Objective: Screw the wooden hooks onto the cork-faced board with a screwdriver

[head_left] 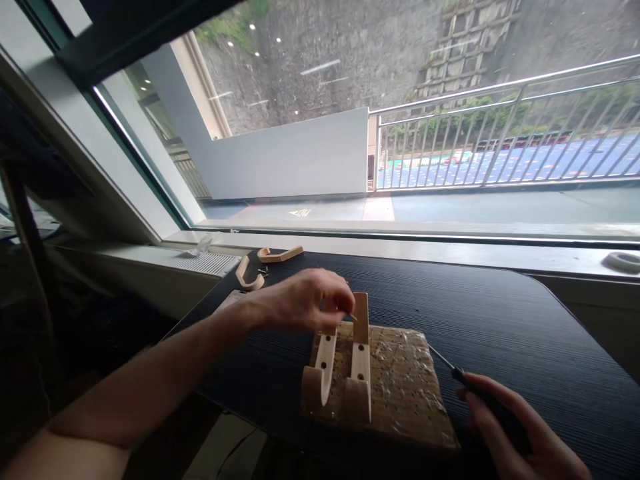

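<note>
Gripping a black-handled metal screwdriver [460, 377] in the right hand [523, 430], beside a brown tape-wrapped cardboard block [400, 383] bearing two pale wooden J-shaped hooks [361, 362]. Pinching a small blurred screw-like piece [354, 317] in the left hand [307, 300], well apart, and blocking the top of the left hook [326, 352]. Facing, farther over the black wood-grained table [480, 300], two loose curved wooden hooks [284, 256] near tiny screws [263, 271], then a white roll [623, 261] on the pale sill [450, 255].

Left hand [320, 300] pinches, its arm [160, 380] extended, while the right hand [543, 433] grips
</note>
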The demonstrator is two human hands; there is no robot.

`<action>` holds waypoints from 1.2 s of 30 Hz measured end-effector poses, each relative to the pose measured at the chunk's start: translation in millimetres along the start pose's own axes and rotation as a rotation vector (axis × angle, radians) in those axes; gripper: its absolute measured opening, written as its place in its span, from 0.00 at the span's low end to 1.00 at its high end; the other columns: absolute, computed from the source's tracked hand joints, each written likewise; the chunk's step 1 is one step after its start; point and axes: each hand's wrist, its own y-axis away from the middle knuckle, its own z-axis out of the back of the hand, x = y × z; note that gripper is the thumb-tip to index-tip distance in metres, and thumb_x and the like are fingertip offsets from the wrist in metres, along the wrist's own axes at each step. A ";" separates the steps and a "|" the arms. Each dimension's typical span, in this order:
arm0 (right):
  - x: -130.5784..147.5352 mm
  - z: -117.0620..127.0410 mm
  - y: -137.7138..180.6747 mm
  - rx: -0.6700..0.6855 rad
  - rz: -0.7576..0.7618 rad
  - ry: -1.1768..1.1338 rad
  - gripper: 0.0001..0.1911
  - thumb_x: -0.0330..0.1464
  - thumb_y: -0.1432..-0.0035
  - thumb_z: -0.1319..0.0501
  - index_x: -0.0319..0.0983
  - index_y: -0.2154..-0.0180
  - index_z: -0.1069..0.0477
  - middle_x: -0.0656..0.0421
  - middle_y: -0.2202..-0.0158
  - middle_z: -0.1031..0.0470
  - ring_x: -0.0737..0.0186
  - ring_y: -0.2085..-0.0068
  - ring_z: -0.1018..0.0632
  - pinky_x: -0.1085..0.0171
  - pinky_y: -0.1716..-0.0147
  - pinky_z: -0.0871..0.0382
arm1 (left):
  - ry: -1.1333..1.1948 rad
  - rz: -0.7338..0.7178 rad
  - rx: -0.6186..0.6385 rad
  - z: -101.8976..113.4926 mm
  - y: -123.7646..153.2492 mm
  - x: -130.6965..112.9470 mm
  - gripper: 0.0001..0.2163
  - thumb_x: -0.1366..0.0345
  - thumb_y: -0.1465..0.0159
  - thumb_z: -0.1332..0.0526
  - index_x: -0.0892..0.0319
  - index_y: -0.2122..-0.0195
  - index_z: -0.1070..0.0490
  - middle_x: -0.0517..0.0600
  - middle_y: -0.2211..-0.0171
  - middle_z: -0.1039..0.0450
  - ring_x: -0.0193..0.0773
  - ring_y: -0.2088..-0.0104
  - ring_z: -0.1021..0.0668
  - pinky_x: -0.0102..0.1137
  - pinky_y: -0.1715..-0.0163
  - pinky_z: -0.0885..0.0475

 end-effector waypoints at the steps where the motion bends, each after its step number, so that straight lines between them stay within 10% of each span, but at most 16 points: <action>1: 3.1 0.0 0.9 -0.003 0.002 0.002 0.22 0.49 0.54 0.40 0.46 0.59 0.26 0.62 0.74 0.21 0.61 0.76 0.21 0.71 0.83 0.29 | 0.003 -0.074 0.074 -6.1 -4.1 -11.9 0.04 0.71 0.42 0.41 0.61 0.67 0.27 0.48 0.67 0.26 0.32 0.65 0.27 0.28 0.62 0.32; 9: 13.6 2.5 3.6 -0.061 0.071 -0.001 0.20 0.48 0.55 0.41 0.45 0.63 0.24 0.62 0.74 0.21 0.63 0.77 0.22 0.72 0.84 0.31 | -0.139 -0.211 0.357 -23.1 -15.2 -24.0 0.04 0.74 0.43 0.39 0.59 0.72 0.29 0.47 0.70 0.27 0.33 0.67 0.28 0.29 0.61 0.35; 36: 4.1 -0.3 2.6 -0.049 0.125 0.032 0.18 0.45 0.51 0.40 0.45 0.60 0.26 0.62 0.70 0.21 0.64 0.74 0.22 0.72 0.77 0.28 | -0.011 -0.256 0.412 -40.7 -25.1 -19.7 0.08 0.78 0.45 0.42 0.58 0.74 0.30 0.46 0.74 0.29 0.31 0.71 0.29 0.26 0.66 0.35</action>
